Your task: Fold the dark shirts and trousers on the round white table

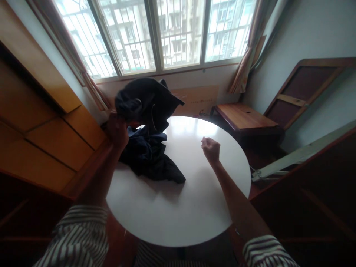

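My left hand (118,129) is closed around a dark garment (147,98), raised above the left side of the white round table (178,218). A thin pale line, perhaps a cord, shows on its cloth; its exact kind is unclear. Below it lies a heap of black and navy clothes (150,157), with one black end stretched toward the middle of the tabletop. My right hand (211,149) hovers over the right half of the table, fingers curled into a fist, apart from the clothes. Nothing shows in it.
Barred windows (180,33) with curtains line the far side, and a flat cardboard piece (197,98) leans below them. A low wooden table (249,115) stands at the back right beside a wood-framed panel (294,89). Wooden cabinets (36,107) rise on the left.
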Demonstrator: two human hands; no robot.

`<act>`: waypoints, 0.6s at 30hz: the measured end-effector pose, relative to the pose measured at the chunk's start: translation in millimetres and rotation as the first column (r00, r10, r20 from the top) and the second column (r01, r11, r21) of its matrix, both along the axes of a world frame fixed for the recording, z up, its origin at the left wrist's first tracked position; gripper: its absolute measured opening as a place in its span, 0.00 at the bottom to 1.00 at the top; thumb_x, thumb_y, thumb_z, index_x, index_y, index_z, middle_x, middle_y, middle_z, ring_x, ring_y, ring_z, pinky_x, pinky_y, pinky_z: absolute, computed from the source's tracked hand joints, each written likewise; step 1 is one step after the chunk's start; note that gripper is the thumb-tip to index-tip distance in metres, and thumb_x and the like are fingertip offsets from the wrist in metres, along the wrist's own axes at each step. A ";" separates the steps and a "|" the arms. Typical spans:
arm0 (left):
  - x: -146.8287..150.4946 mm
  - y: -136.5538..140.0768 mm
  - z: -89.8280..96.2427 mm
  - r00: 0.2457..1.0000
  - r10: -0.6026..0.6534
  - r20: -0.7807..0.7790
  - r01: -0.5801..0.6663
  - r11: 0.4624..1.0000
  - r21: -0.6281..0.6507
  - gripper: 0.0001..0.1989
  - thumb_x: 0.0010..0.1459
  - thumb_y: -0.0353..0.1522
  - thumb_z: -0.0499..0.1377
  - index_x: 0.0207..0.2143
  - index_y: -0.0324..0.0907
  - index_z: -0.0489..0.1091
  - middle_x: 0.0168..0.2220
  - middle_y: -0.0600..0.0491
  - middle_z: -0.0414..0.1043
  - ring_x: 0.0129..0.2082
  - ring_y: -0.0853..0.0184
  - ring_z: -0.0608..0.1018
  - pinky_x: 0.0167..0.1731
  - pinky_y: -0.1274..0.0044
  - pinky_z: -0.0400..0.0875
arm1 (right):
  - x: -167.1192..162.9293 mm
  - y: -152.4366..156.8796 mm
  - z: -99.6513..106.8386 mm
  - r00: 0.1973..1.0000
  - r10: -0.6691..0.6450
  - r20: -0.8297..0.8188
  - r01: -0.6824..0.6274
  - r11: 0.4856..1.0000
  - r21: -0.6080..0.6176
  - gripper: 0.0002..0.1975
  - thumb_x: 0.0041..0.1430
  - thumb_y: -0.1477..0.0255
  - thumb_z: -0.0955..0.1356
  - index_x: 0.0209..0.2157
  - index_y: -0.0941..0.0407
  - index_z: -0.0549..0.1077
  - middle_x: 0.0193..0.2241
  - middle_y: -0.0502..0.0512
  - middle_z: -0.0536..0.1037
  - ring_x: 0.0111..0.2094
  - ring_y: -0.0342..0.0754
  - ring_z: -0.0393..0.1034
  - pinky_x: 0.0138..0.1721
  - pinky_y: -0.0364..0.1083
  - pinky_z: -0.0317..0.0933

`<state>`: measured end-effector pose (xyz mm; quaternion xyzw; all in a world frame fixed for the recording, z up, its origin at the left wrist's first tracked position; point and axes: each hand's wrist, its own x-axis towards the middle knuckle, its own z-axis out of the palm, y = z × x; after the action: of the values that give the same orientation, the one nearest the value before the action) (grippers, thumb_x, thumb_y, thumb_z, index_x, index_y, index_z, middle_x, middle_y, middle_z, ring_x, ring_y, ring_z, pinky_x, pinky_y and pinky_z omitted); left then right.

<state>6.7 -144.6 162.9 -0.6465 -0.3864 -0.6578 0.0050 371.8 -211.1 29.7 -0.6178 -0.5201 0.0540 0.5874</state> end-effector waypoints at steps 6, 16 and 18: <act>-59.5 -52.9 -109.0 0.949 -0.207 -0.236 0.104 0.917 -0.385 0.24 0.64 0.44 0.47 0.17 0.43 0.59 0.17 0.56 0.59 0.18 0.70 0.64 0.23 0.77 0.62 | -4.5 1.3 1.0 0.977 0.210 -0.043 -0.214 0.968 -0.128 0.22 0.62 0.56 0.63 0.26 0.58 0.76 0.20 0.53 0.74 0.23 0.48 0.70 0.31 0.47 0.65; -109.0 55.6 -119.1 0.942 0.103 -0.321 -0.309 0.640 -0.703 0.35 0.55 0.49 0.60 0.59 0.39 0.64 0.56 0.40 0.69 0.54 0.53 0.73 0.52 0.68 0.66 | -56.0 -30.2 -9.6 0.433 0.895 0.110 -0.700 0.411 -0.585 0.62 0.38 0.49 0.78 0.70 0.43 0.45 0.70 0.61 0.43 0.70 0.63 0.37 0.65 0.63 0.46; -100.8 64.2 -128.2 0.939 0.028 -0.342 -0.301 0.550 -0.779 0.39 0.54 0.50 0.61 0.62 0.40 0.61 0.57 0.40 0.69 0.56 0.49 0.72 0.53 0.66 0.65 | -61.6 -31.6 -11.7 0.412 0.901 0.137 -0.686 0.405 -0.604 0.63 0.39 0.49 0.77 0.70 0.43 0.42 0.71 0.61 0.40 0.70 0.64 0.34 0.65 0.63 0.44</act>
<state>-94.1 -80.4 34.7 -0.6234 -0.7016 -0.2963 -0.1771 310.2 -242.6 18.0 -0.3929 -0.8447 0.3139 0.1830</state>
